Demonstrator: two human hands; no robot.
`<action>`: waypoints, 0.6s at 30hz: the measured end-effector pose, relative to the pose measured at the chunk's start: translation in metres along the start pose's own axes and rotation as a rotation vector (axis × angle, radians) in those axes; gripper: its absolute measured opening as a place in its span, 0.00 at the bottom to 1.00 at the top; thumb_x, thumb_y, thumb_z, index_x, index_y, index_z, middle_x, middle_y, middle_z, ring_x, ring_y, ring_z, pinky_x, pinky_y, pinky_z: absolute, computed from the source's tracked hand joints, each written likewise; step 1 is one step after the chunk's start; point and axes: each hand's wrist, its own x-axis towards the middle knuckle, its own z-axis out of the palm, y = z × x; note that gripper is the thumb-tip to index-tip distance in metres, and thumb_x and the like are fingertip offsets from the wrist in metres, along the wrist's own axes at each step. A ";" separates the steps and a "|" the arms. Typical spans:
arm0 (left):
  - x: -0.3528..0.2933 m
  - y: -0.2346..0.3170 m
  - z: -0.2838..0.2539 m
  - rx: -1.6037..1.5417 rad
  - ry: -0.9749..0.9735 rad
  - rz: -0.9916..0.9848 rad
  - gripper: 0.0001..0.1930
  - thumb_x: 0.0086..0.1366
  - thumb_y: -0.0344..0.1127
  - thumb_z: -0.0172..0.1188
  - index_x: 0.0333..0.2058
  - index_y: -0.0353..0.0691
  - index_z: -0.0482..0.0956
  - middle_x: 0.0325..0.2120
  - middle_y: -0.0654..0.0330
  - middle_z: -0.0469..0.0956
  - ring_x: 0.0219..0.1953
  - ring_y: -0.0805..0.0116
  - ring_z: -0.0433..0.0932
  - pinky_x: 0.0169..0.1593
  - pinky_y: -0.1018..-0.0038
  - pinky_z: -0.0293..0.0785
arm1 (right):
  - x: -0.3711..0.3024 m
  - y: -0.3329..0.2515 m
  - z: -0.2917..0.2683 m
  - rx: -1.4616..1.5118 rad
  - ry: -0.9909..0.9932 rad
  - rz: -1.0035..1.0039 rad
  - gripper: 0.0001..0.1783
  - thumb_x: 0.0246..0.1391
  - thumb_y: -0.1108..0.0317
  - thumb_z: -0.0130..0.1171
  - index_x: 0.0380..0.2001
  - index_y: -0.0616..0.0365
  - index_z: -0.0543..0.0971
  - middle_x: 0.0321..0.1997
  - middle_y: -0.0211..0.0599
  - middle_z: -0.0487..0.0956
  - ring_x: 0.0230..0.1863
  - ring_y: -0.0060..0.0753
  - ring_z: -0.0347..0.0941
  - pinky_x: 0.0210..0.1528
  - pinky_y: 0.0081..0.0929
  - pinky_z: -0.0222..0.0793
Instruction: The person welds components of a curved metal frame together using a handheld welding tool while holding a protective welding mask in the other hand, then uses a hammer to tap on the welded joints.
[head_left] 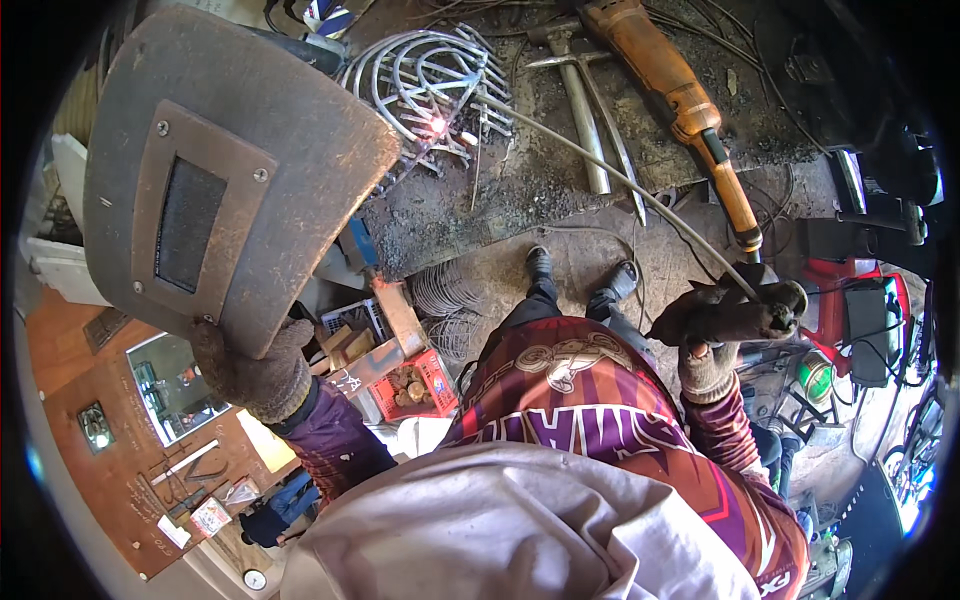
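My left hand [255, 365], in a thick brown-grey knit glove, grips the lower edge of a hand-held welding shield [110, 215] with a dark rectangular window. My right hand [705, 330], in a dark soiled glove with a bare fingertip showing, is closed round a welding electrode holder [785, 308], much of it hidden by the glove. From it a long thin welding electrode [620, 180] slants up and left. The electrode's far tip reaches a piece of curved metal scrollwork [420, 70] on the bench. One spot there glows bright pinkish-white.
A hammer [585, 120] and an orange angle grinder [665, 70] lie on the grimy workbench [440, 225]. Below stand a red crate [435, 380] and coiled wire [450, 300]. A red machine [825, 315] with cables is at right. A brown board [110, 430] hangs left.
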 end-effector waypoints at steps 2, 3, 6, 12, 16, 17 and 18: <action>-0.005 -0.005 -0.001 -0.066 -0.050 -0.102 0.23 0.57 0.42 0.62 0.46 0.32 0.74 0.38 0.48 0.79 0.38 0.54 0.81 0.39 0.66 0.79 | 0.001 -0.001 0.000 0.032 -0.006 0.005 0.43 0.38 0.36 0.69 0.43 0.63 0.68 0.29 0.39 0.74 0.28 0.30 0.72 0.30 0.26 0.69; -0.004 -0.004 -0.001 -0.060 -0.056 -0.117 0.23 0.56 0.43 0.62 0.45 0.31 0.74 0.37 0.47 0.79 0.37 0.52 0.81 0.40 0.66 0.78 | 0.000 -0.001 0.002 0.026 -0.006 -0.001 0.43 0.38 0.36 0.69 0.43 0.63 0.68 0.29 0.39 0.74 0.28 0.30 0.72 0.30 0.26 0.69; 0.005 -0.001 -0.001 0.031 0.078 0.040 0.23 0.55 0.42 0.64 0.43 0.30 0.75 0.35 0.46 0.80 0.34 0.51 0.81 0.38 0.64 0.79 | -0.002 -0.002 0.009 0.095 0.064 -0.001 0.44 0.38 0.37 0.70 0.46 0.62 0.68 0.30 0.35 0.73 0.28 0.26 0.71 0.30 0.24 0.68; -0.019 -0.017 0.017 -0.052 0.107 -0.087 0.55 0.36 0.76 0.65 0.50 0.29 0.69 0.40 0.43 0.76 0.39 0.46 0.80 0.39 0.62 0.79 | -0.002 -0.020 0.025 0.045 0.127 -0.091 0.44 0.38 0.38 0.71 0.46 0.63 0.68 0.27 0.32 0.72 0.26 0.25 0.70 0.28 0.23 0.67; -0.025 -0.018 0.029 -0.220 0.197 -0.155 0.30 0.50 0.48 0.66 0.44 0.28 0.73 0.36 0.42 0.77 0.38 0.46 0.80 0.40 0.60 0.78 | -0.006 -0.034 0.041 0.057 0.165 -0.128 0.44 0.38 0.38 0.70 0.45 0.64 0.68 0.24 0.31 0.72 0.23 0.24 0.69 0.26 0.22 0.65; -0.027 -0.019 0.032 -0.265 0.228 -0.154 0.32 0.50 0.49 0.66 0.45 0.28 0.73 0.38 0.41 0.77 0.38 0.46 0.80 0.41 0.59 0.78 | -0.005 -0.036 0.041 0.065 0.191 -0.153 0.43 0.39 0.38 0.70 0.45 0.64 0.68 0.24 0.32 0.72 0.23 0.24 0.69 0.25 0.22 0.65; -0.027 -0.020 0.032 -0.281 0.240 -0.150 0.32 0.49 0.49 0.67 0.46 0.28 0.72 0.38 0.41 0.76 0.38 0.46 0.79 0.41 0.59 0.78 | -0.003 -0.036 0.039 0.041 0.168 -0.178 0.42 0.40 0.39 0.70 0.45 0.64 0.68 0.23 0.32 0.72 0.22 0.24 0.69 0.25 0.22 0.65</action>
